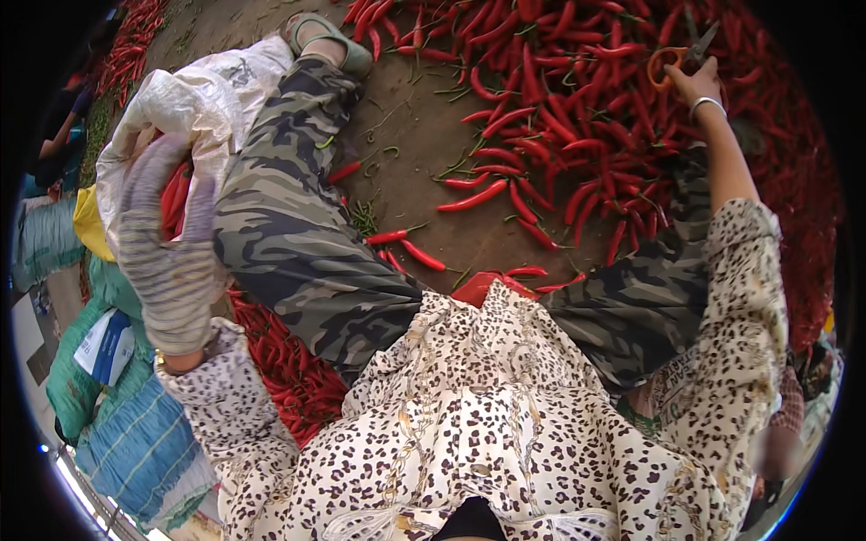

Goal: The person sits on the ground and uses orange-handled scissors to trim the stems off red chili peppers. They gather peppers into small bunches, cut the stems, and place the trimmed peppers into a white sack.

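Note:
My left hand (167,257), in a striped knitted glove, is at the mouth of a white woven sack (236,86). Its fingers and thumb stand apart, and red chillies (175,200) show in the gap between them, seemingly inside the sack. My bare right hand (699,87) is stretched out to the far right, closed on a pair of scissors (678,63) with orange handles. The blades point up and away over a wide heap of red chillies (577,99), many with green stems. A bracelet circles the right wrist.
Loose chillies (422,255) lie on the brown ground (406,162) between my legs. More chillies (284,365) are heaped beside my left thigh. Green and blue sacks (144,442) stand at the left. Another person's arm (59,140) shows at the far left edge.

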Action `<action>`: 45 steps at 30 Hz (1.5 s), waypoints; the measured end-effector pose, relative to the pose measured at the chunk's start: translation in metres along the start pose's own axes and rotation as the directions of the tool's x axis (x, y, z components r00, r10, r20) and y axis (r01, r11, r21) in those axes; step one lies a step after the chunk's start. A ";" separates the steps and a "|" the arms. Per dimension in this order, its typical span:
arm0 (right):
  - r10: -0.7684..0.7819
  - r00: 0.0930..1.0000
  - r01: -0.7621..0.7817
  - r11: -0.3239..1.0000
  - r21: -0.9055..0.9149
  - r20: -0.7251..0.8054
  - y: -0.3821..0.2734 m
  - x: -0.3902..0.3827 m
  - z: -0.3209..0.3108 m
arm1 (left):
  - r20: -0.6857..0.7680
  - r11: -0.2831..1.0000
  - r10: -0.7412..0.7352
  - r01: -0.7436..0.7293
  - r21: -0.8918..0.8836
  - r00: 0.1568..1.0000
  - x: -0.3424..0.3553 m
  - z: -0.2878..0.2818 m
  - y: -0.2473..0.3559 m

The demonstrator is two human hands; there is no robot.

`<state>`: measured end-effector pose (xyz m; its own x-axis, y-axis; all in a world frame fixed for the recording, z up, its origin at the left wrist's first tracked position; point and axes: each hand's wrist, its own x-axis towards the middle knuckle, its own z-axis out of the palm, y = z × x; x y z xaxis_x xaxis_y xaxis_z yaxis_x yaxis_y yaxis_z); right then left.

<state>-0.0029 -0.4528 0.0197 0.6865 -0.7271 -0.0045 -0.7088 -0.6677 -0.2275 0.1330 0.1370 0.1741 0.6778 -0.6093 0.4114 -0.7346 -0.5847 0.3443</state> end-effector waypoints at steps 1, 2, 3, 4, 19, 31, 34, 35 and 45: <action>-0.063 0.993 0.068 0.996 -0.052 0.095 -0.015 0.011 0.012 | 0.005 0.999 -0.016 0.016 0.035 1.000 -0.002 -0.016 0.016; -0.067 0.974 0.100 0.984 -0.145 0.217 -0.010 0.005 0.018 | 0.017 1.000 -0.013 0.014 -0.017 1.000 -0.004 0.001 0.017; -0.063 0.940 0.144 0.964 -0.224 0.336 -0.003 -0.002 0.021 | 0.029 0.997 -0.006 0.009 -0.071 1.000 -0.005 0.018 0.016; -0.084 0.886 0.220 0.942 -0.254 0.456 -0.008 -0.005 0.025 | 0.018 0.996 -0.011 0.012 -0.091 1.000 -0.002 0.020 0.021; -0.742 0.527 0.531 0.668 0.522 0.414 -0.231 -0.311 0.140 | -0.061 0.811 -0.132 0.072 -0.581 0.989 0.042 0.093 0.030; -0.582 0.681 0.326 0.784 0.528 0.443 -0.248 -0.326 0.184 | 0.167 0.767 -0.345 0.380 -0.517 0.924 0.036 0.085 0.026; -0.457 0.649 -0.054 0.769 0.637 0.608 -0.236 -0.298 0.158 | 0.374 0.750 -0.289 0.451 -0.484 0.881 0.033 0.097 0.031; -0.488 0.635 -0.074 0.734 0.676 0.599 -0.236 -0.288 0.148 | 0.444 0.767 -0.216 0.432 -0.474 0.870 0.030 0.100 0.031; -0.592 0.497 -0.424 0.473 0.773 0.635 -0.212 -0.230 0.037 | 0.642 0.914 0.110 0.176 -0.365 0.758 -0.016 0.155 0.071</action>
<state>-0.0042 -0.1382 0.0329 0.8636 0.1351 -0.4857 -0.5006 0.1160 -0.8579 0.0748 0.0214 0.0612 0.4531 -0.8705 -0.1923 -0.5633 -0.4467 0.6951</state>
